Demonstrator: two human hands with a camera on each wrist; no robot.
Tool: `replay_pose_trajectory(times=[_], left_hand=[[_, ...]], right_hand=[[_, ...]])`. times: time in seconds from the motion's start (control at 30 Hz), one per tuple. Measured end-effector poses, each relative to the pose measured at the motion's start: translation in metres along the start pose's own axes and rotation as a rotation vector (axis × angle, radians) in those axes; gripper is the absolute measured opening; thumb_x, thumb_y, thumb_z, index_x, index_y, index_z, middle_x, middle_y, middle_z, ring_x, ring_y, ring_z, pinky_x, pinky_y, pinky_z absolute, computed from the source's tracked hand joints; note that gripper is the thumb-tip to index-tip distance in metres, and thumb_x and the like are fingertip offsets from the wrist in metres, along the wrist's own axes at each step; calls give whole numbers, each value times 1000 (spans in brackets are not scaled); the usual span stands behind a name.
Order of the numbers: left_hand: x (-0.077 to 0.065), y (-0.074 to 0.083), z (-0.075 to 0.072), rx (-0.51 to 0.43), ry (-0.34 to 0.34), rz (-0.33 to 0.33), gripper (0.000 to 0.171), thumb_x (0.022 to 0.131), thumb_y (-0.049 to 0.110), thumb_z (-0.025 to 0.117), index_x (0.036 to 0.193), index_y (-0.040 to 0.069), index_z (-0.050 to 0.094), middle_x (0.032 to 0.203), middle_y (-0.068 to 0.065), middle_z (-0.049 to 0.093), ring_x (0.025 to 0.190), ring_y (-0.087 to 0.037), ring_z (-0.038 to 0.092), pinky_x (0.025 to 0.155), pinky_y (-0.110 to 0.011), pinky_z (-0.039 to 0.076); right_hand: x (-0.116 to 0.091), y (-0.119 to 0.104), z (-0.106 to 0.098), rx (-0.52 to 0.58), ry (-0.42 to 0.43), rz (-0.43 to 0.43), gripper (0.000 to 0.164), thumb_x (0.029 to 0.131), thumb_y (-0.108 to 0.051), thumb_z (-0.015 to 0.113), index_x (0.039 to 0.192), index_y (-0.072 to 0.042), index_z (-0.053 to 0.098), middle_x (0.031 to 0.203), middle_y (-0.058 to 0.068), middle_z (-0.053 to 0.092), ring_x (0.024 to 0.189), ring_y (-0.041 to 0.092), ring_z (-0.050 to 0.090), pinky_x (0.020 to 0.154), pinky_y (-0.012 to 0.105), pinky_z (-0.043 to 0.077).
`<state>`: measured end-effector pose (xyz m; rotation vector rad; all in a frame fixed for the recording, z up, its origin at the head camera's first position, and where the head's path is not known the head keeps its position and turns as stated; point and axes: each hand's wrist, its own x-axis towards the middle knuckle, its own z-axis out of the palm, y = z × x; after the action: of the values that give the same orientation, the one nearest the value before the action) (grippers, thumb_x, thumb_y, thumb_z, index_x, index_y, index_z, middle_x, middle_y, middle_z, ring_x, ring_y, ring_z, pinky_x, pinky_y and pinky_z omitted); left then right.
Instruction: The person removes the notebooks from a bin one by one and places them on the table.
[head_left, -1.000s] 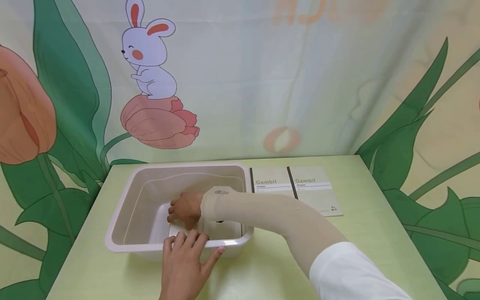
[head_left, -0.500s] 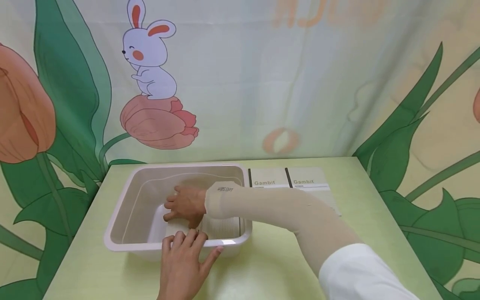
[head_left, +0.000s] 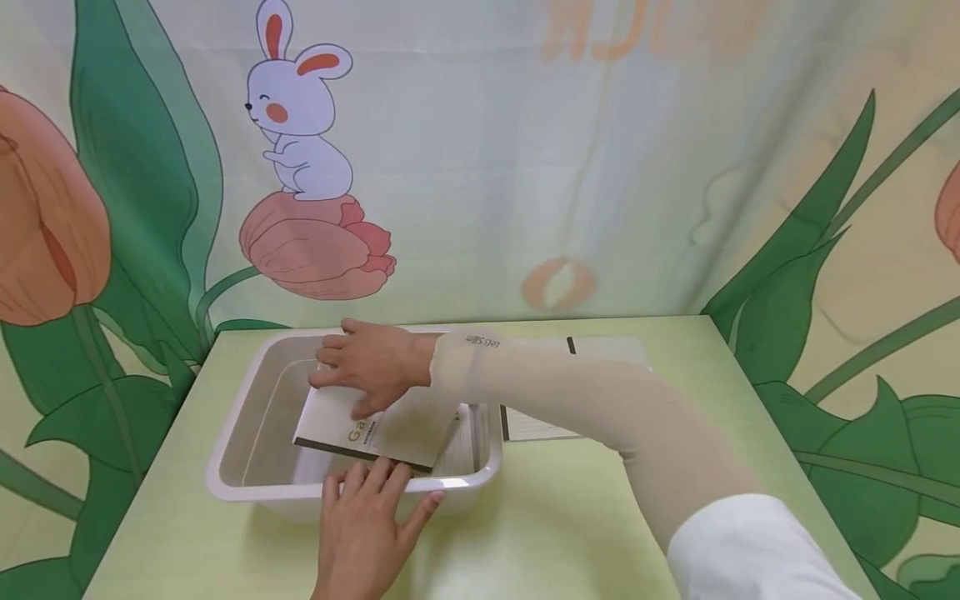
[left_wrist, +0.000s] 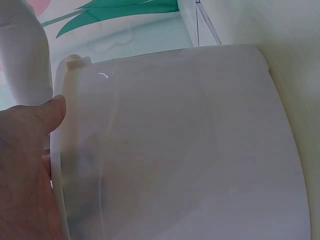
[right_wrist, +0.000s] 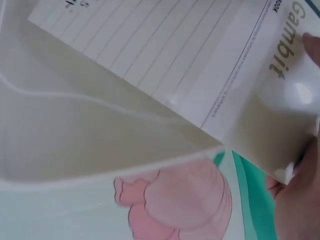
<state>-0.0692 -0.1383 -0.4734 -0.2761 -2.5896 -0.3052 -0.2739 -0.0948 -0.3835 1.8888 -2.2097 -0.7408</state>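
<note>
My right hand grips a pale notebook marked "Gambit" by its far edge. The notebook slants above the inside of a light plastic tub, its dark spine toward me. In the right wrist view, the thumb and fingers of the right hand hold the cover at its edge. My left hand holds the tub's near rim, fingers over it and thumb on the outside wall, which the left wrist view also shows. Under the held notebook, part of another lined notebook shows in the tub.
To the right of the tub, two more notebooks lie flat side by side on the light green table: a left one and a right one, both partly hidden by the right arm. A printed curtain hangs behind.
My right hand has risen from inside the tub toward its far rim, lifting a notebook that was low in the tub. The left hand stays on the near rim.
</note>
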Motion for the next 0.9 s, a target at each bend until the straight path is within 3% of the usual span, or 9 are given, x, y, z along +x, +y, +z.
replay_pose_trajectory(times=[0.27,0.47,0.67,0.9], left_hand=[[0,0,1,-9,20,8,45,85,61,59,91,17,62,89,1,61,80,-24,47,84,-46,35],[0,1,2,1,25,9,45,86,63,57,88,18,60,85,2,58,79,-23,47,85,-46,35],[-1,1,3,2,29,10,47,87,64,54,90,18,61,87,2,59,79,-23,45,87,-46,35],[-1,2,2,6,10,6,47,88,64,53,92,18,61,89,2,59,80,-23,44,89,-46,35]], right_hand=[[-30,25,-28,-34,229,162,61,92,-69,41,136,-28,39,123,-2,51,115,19,45,101,37,33],[-63,45,-52,21,400,296,60,93,-70,39,134,-27,45,114,-3,53,108,18,47,97,37,36],[-105,60,-66,95,632,403,57,92,-65,48,128,-22,52,111,-1,54,102,18,49,92,36,36],[-173,70,-66,95,915,538,55,86,-56,64,119,-13,55,98,8,56,89,26,48,84,42,36]])
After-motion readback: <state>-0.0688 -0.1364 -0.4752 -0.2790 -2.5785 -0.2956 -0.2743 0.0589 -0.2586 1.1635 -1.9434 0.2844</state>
